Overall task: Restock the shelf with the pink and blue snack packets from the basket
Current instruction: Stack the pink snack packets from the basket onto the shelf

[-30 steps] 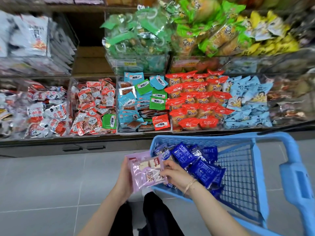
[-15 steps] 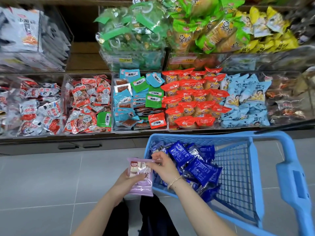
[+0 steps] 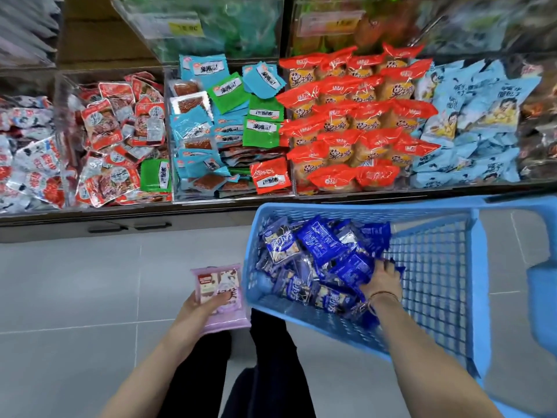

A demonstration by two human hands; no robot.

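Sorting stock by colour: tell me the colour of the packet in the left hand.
The packet is pale pink; the head view shows it best.

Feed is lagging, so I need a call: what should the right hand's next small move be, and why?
Probably close the right hand on one of the blue packets it touches and lift it from the basket. The left hand holds the pink packets, and whether the right has a grip is unclear.
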